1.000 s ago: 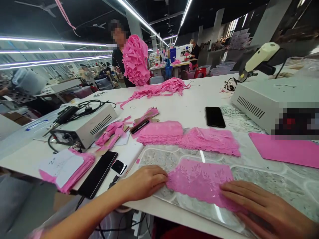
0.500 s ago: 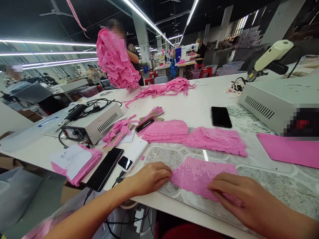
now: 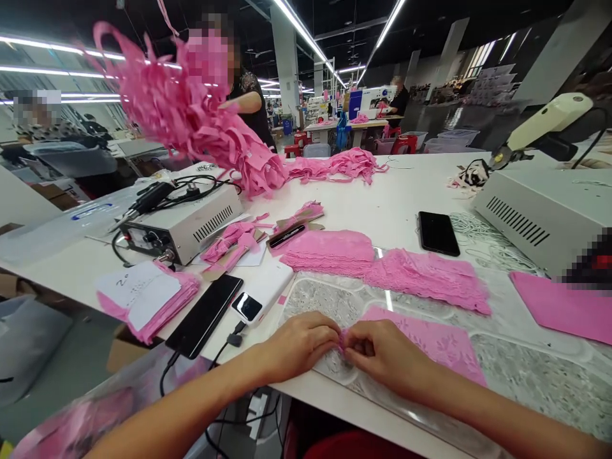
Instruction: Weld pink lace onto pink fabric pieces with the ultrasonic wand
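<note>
A pink lace piece (image 3: 437, 341) lies flat on the grey marbled mat (image 3: 526, 363) in front of me. My left hand (image 3: 308, 341) is closed at its left end, fingertips pinched together on the edge. Right beside it, my right hand (image 3: 377, 350) pinches the same end with thumb and fingers, its forearm crossing over the lace and hiding part of it. Just behind are a neat stack of pink lace pieces (image 3: 329, 252) and a second, looser stack (image 3: 425, 277), side by side.
Left of me are a black phone (image 3: 205, 315), a white power bank (image 3: 262, 293) and a paper-topped pink bundle (image 3: 148, 296). Grey machine boxes (image 3: 191, 223) stand at both sides. Across the table a person (image 3: 248, 102) lifts a large tangle of pink strips (image 3: 191, 115).
My right hand has moved left along the lace to its left end, beside my left hand. The person opposite has swung the pink tangle leftward, spreading it. The view has shifted slightly.
</note>
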The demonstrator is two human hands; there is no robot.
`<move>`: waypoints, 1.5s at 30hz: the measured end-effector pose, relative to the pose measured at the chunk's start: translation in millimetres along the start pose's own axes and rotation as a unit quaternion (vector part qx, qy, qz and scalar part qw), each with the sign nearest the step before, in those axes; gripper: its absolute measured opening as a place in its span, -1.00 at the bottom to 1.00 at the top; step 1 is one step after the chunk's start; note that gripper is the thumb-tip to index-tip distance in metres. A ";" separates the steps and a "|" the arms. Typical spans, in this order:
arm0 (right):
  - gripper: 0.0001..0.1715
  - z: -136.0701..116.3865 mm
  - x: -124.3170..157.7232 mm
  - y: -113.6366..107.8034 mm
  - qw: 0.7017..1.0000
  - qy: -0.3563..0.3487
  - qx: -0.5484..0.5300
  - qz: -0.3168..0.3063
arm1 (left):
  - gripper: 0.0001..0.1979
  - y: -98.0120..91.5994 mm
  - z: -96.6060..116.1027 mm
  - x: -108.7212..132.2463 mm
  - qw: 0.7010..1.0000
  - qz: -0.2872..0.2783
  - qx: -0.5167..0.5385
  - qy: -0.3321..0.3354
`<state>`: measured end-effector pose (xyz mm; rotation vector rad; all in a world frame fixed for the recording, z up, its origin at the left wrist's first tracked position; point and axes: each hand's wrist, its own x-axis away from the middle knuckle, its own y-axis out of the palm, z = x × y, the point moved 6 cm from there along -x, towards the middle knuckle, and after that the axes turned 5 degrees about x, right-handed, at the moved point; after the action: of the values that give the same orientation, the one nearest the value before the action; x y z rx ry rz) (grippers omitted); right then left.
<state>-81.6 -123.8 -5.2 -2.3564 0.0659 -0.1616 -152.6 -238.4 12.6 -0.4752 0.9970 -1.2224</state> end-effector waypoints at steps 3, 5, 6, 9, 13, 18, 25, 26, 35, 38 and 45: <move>-0.81 1.3 -1.1 2.6 1.000 0.001 0.001 0.000 | -0.80 0.9 -0.4 0.2 1.000 0.005 0.000 0.002; -0.81 1.7 -1.7 3.6 1.000 0.002 -0.002 -0.001 | -0.81 1.3 -0.4 0.5 1.000 0.006 -0.002 0.002; -0.80 1.6 -1.8 3.9 1.000 0.001 -0.004 -0.002 | -0.81 1.4 -0.4 0.7 1.000 0.008 -0.004 0.001; -0.82 0.5 -1.7 4.7 1.000 -0.003 -0.013 -0.006 | -0.82 1.5 0.1 1.6 1.000 0.011 -0.011 -0.001; -0.83 0.7 -2.8 5.6 1.000 0.005 -0.005 -0.001 | -0.82 2.6 0.4 2.2 1.000 0.013 -0.022 -0.001; -0.82 2.4 -4.5 6.4 1.000 0.016 -0.008 0.005 | -0.79 3.3 0.9 2.5 0.999 0.017 -0.046 0.008; -0.83 5.0 -5.5 4.2 0.997 0.022 -0.067 -0.009 | -0.77 2.6 11.0 12.5 0.989 0.018 -0.137 0.056; -0.84 5.6 -5.7 4.0 0.997 0.023 -0.076 -0.011 | -0.76 3.5 11.7 13.9 0.986 0.013 -0.152 0.062; -0.84 10.1 -7.3 2.4 0.986 0.058 -0.153 -0.019 | -0.71 4.9 18.2 17.9 0.971 -0.019 -0.219 0.098; -0.88 8.0 -7.4 1.7 0.985 0.056 -0.163 -0.021 | -0.69 10.1 21.6 16.0 0.966 -0.032 -0.230 0.113; -0.91 6.7 -6.6 -0.9 0.980 0.073 -0.185 -0.019 | -0.74 8.7 17.4 18.2 0.970 -0.003 -0.237 0.054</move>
<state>-87.2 -117.8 -9.9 -2.7145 0.1319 -0.3698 -133.1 -255.9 8.1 -0.7901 1.3919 -1.0190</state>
